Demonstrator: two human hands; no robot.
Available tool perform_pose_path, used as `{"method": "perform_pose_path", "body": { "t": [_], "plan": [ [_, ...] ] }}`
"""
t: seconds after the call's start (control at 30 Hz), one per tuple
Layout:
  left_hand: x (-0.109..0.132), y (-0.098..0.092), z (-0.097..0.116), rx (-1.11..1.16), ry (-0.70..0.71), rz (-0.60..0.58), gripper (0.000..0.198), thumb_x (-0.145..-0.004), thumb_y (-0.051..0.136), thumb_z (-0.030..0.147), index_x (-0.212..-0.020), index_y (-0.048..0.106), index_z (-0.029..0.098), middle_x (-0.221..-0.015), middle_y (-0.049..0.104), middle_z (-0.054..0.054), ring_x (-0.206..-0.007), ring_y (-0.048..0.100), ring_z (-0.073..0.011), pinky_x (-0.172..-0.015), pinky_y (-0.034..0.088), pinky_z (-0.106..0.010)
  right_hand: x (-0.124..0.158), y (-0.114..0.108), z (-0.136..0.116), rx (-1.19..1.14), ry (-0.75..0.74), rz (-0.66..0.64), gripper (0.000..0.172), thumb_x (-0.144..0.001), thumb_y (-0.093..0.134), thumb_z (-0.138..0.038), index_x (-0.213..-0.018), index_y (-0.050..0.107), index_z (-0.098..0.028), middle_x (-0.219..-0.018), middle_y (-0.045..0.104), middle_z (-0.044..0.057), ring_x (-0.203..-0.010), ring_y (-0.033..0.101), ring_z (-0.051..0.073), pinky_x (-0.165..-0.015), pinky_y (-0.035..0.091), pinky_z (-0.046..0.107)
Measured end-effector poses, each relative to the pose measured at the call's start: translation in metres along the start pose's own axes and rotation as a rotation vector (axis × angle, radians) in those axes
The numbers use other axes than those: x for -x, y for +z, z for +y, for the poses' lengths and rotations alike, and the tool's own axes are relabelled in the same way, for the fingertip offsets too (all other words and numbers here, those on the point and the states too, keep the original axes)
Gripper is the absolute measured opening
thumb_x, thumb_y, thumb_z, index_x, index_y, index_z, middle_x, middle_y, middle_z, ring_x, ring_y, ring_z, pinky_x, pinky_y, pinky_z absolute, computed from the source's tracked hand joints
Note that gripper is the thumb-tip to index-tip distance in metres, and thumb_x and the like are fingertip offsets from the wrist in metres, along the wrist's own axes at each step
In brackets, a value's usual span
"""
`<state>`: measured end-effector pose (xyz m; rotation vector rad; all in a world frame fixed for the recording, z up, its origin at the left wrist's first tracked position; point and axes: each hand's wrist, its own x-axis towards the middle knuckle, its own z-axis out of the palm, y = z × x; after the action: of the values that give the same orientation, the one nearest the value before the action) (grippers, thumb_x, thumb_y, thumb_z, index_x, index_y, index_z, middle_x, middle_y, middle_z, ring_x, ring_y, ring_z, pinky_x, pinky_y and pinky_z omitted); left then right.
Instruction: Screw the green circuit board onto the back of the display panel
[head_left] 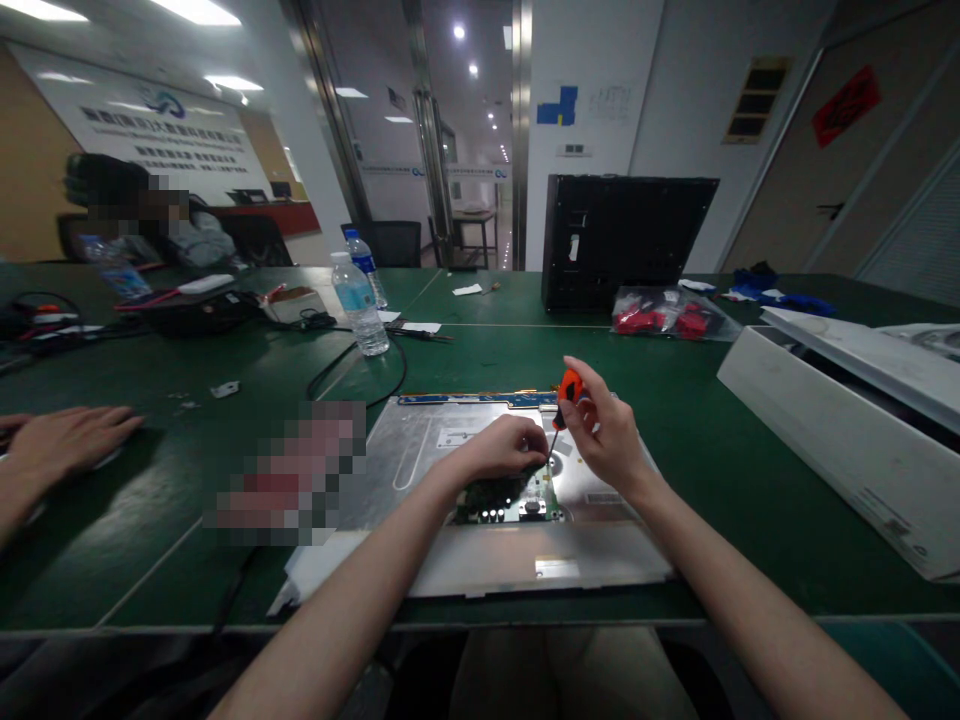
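A flat metal panel lies on the green table in front of me, with a green circuit board on its middle and a blue strip along its far edge. My right hand grips an orange and black screwdriver, whose shaft slants down to the board's upper right corner. Close beside the shaft, my left hand is closed with its fingertips pressed together low over the board. Whatever may be between those fingertips is too small to make out.
Water bottles and a black cable stand and lie behind the panel. Farther back are a black monitor casing and a bag of red items. A white box is at the right. Another person's hand rests at the left.
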<state>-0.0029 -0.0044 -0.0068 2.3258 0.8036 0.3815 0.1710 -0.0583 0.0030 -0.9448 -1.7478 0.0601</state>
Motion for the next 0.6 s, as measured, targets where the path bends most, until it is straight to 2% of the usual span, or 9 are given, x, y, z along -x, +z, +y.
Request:
{"method": "perform_pose_path", "body": {
  "t": [0.1, 0.27, 0.5, 0.6],
  "plan": [
    [0.0004, 0.0002, -0.0001, 0.001, -0.001, 0.006, 0.007, -0.074, 0.063, 0.009, -0.075, 0.069, 0.013, -0.070, 0.067, 0.000, -0.065, 0.059, -0.0130, -0.067, 0.043, -0.022, -0.0007, 0.0019, 0.0033, 0.018, -0.029, 0.041, 0.039, -0.092, 0.054, -0.031, -0.131, 0.048, -0.023, -0.073, 0.061, -0.003, -0.045, 0.044, 0.007, -0.046, 0.040, 0.021],
    [0.0014, 0.0001, 0.0014, 0.002, -0.003, 0.006, 0.007, -0.075, 0.062, 0.009, -0.075, 0.068, 0.013, -0.070, 0.067, 0.000, -0.065, 0.058, -0.0127, -0.065, 0.043, -0.021, -0.0013, 0.0028, 0.0056, 0.044, -0.010, 0.056, 0.038, -0.091, 0.057, -0.039, -0.125, 0.050, -0.024, -0.068, 0.059, -0.005, -0.043, 0.042, 0.007, -0.044, 0.039, 0.021],
    [0.0013, -0.0007, 0.0016, -0.009, 0.007, 0.001, 0.007, -0.075, 0.062, 0.009, -0.076, 0.068, 0.013, -0.071, 0.067, 0.000, -0.065, 0.058, -0.0120, -0.064, 0.042, -0.020, -0.0006, 0.0006, -0.0008, -0.004, 0.023, -0.016, 0.042, -0.094, 0.049, -0.032, -0.134, 0.042, -0.023, -0.079, 0.065, 0.000, -0.050, 0.054, 0.010, -0.046, 0.043, 0.023],
    [0.0012, -0.0008, 0.0015, -0.016, 0.012, 0.002, 0.008, -0.075, 0.062, 0.008, -0.076, 0.069, 0.013, -0.071, 0.067, 0.000, -0.065, 0.057, -0.0120, -0.064, 0.042, -0.020, -0.0001, 0.0003, -0.0014, -0.056, 0.043, -0.039, 0.041, -0.096, 0.043, -0.028, -0.136, 0.039, -0.023, -0.077, 0.065, 0.000, -0.053, 0.059, 0.011, -0.049, 0.045, 0.024]
  ]
}}
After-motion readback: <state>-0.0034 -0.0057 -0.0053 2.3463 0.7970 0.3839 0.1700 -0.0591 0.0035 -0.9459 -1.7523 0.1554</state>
